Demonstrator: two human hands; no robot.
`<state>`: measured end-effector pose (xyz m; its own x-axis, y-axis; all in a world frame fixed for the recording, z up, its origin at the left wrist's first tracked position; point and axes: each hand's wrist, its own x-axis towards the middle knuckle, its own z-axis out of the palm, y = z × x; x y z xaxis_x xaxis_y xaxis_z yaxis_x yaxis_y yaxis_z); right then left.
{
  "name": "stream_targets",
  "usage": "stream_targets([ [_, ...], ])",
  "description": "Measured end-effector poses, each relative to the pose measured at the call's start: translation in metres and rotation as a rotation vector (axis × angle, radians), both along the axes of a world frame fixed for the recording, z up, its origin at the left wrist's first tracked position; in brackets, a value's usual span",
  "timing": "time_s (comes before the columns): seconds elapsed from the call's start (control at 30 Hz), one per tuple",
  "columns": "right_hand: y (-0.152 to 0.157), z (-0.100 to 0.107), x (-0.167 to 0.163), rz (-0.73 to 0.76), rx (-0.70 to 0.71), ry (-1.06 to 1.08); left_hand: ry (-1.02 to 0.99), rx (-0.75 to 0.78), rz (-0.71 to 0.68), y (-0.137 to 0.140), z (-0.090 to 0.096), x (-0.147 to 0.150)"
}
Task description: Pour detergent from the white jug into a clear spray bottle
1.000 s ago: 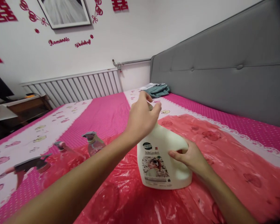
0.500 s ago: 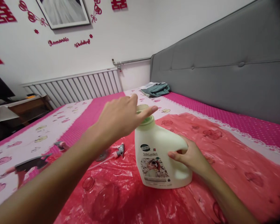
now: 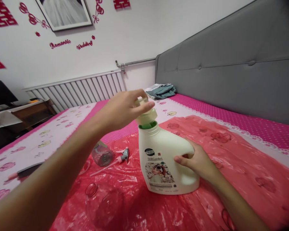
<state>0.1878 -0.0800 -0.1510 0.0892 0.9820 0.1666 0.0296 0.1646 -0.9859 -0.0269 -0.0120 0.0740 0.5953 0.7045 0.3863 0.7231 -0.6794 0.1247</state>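
Observation:
A pale cream detergent bottle (image 3: 167,144) with a flower-and-face label stands upright on a red plastic sheet (image 3: 139,211). My right hand (image 3: 197,162) is wrapped round its handle, thumb through the opening. Over the bottle's mouth, my left hand (image 3: 128,107) grips a pale green-cream cap (image 3: 148,116) between thumb and fingers. The cap is slightly tilted, and bright green shows between it and the rim. Left of the bottle lie a clear bottle (image 3: 104,202) without a top, a grey-tinted clear bottle (image 3: 102,155) and a spray trigger (image 3: 124,156) with its tube.
A dark and pink spray head (image 3: 26,171) lies at the left, partly behind my left forearm. Folded clothes (image 3: 162,91) rest at the far end of the bed, beside the grey headboard (image 3: 226,64). A radiator (image 3: 79,86) runs along the wall.
My left hand's fingers have closed in on the cap, which now stands over the mouth with green showing beneath. The forearm has shifted left, uncovering the grey-tinted bottle. My right hand stays put.

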Motion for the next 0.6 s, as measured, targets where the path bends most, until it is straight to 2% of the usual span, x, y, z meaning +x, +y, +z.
stream_targets([
  [0.1, -0.001, 0.000, 0.000, 0.018, 0.001, 0.021, -0.042, 0.064, 0.072, 0.005, 0.000, -0.003],
  [0.43, 0.002, -0.008, 0.000, 0.017, -0.009, -0.003, -0.158, -0.012, 0.169, 0.024, -0.001, -0.042],
  [0.53, 0.001, -0.006, 0.000, 0.008, 0.002, -0.018, -0.143, -0.010, 0.222, 0.028, -0.008, -0.051],
  [0.6, 0.000, -0.003, 0.000, -0.008, 0.005, -0.029, -0.062, -0.061, 0.227, 0.031, -0.021, -0.053],
])
